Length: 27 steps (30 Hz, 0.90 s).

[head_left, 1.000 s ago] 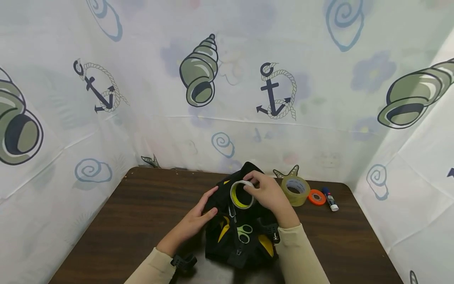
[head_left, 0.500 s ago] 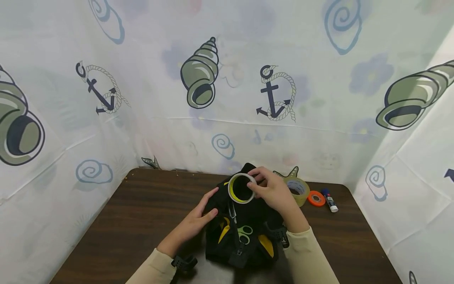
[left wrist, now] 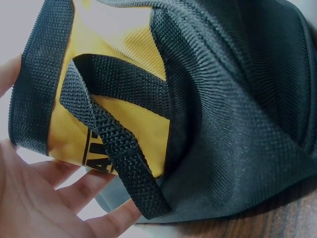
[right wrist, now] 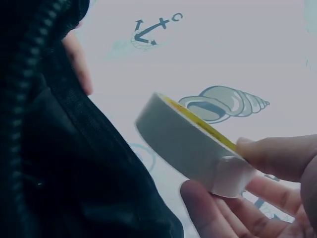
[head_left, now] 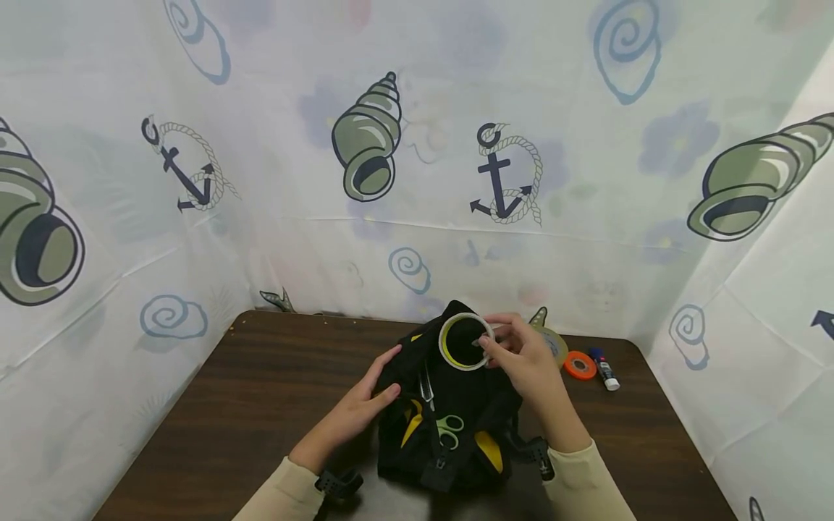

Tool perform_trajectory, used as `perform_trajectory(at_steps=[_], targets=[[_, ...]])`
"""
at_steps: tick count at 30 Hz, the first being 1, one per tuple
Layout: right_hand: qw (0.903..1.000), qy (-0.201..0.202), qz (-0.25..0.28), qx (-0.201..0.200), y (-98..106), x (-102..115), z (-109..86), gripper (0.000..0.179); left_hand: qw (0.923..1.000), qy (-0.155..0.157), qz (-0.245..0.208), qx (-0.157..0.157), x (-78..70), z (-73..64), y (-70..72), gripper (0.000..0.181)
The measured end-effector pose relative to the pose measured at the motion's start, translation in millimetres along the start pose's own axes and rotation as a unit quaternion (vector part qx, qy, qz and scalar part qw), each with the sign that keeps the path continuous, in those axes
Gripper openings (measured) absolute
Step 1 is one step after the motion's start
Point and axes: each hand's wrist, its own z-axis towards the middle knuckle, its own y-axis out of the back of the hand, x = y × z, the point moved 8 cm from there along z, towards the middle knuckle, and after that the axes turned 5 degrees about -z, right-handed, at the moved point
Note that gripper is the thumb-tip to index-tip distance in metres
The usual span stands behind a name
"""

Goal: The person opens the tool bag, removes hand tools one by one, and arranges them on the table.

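My right hand (head_left: 528, 358) pinches a roll of white tape (right wrist: 181, 141) between thumb and fingers. Its ring shape, yellow inside, hangs over the upper part of a black tool bag (head_left: 476, 412). In the right wrist view the roll is apart from the bag's dark zipped edge. Spread along the bag's left side, my left hand (head_left: 357, 405) rests on it with fairly straight fingers. The left wrist view has that hand's fingers (left wrist: 79, 193) against a yellow side panel (left wrist: 138, 134) with a black strap loop. Green-handled scissors (head_left: 449, 430) sit at the bag's front, below a metal carabiner (head_left: 426, 391).
A wood-grain table (head_left: 274, 405) lies under the bag. To the right are a wide roll of clear tape (head_left: 554, 346), partly behind my right hand, an orange tape roll (head_left: 580, 365) and a glue stick (head_left: 606, 370). A printed curtain (head_left: 443, 181) surrounds the table.
My right hand has carried the white tape roll up and to the right, away from the bag's front. My left hand has stayed on the bag.
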Motion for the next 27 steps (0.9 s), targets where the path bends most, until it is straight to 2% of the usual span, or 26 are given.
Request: perform_trajectory(at_steps=[8,17,27], targets=[[0.9972,0.009,0.05,-0.055,16.9,-10.9,-14.6,0.041,1.0,0.004,-0.005,0.002,-0.2,-1.6,-0.2,0.069],[0.9951,-0.006,0.034,-0.092,35.5,-34.9,-36.1,0.039,1.0,0.0,-0.004,0.004,-0.3,-2.9,-0.5,0.069],[0.9881,-0.02,0.034,-0.149,70.6,-60.1,-59.8,0.038,1.0,0.003,-0.008,0.002,-1.3,-3.0,-1.1,0.069]])
